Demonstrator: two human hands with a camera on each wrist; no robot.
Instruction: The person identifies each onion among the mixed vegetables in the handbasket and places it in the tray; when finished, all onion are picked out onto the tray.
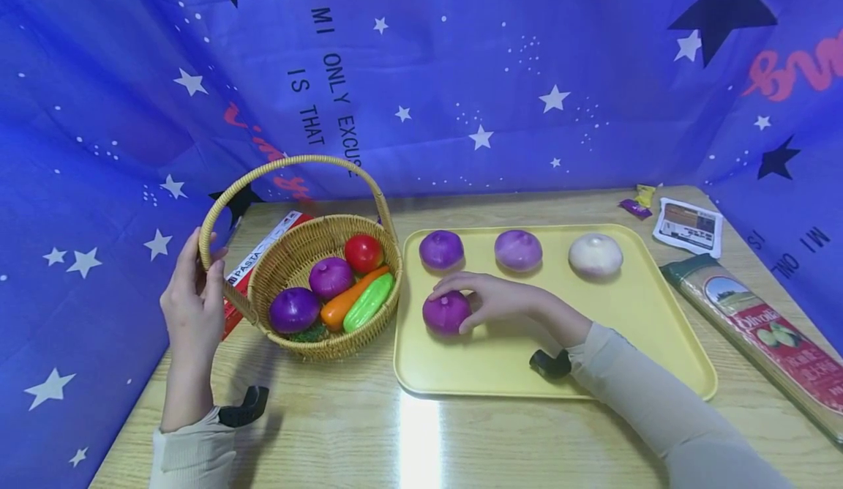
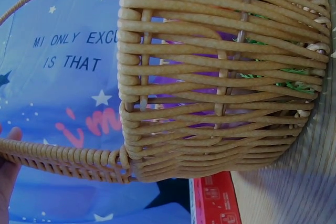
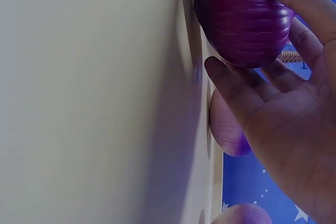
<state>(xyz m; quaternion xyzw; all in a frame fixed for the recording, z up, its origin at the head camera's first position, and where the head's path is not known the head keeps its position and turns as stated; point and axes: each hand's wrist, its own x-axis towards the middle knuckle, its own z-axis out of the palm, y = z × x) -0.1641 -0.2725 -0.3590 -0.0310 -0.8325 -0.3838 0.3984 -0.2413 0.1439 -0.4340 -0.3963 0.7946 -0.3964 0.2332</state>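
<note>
My left hand (image 1: 192, 306) holds the side of the arched handle (image 1: 224, 200) of a wicker basket (image 1: 358, 341), thumb and fingers around it. Inside lie two purple onions (image 1: 331, 278), a red tomato (image 1: 364, 254), an orange carrot (image 1: 349, 303) and a light green vegetable (image 1: 370, 302). On the left half of a yellow tray (image 1: 553, 372), my right hand (image 1: 503, 302) grips another purple onion (image 1: 446, 316) between thumb and fingers. The right wrist view shows this onion (image 3: 244, 19) close up, near the tray surface. Behind it stand a purple onion (image 1: 441, 249), a paler one (image 1: 518, 249) and a whitish one (image 1: 596, 255).
A red pasta box (image 1: 237, 313) lies partly behind the basket. Right of the tray are a long red-labelled packet (image 1: 757, 328), a white-edged packet (image 1: 688, 225) and small yellow and purple wrapped pieces (image 1: 636, 207). Blue starred cloth (image 1: 435, 72) encloses the wooden table (image 1: 329, 430).
</note>
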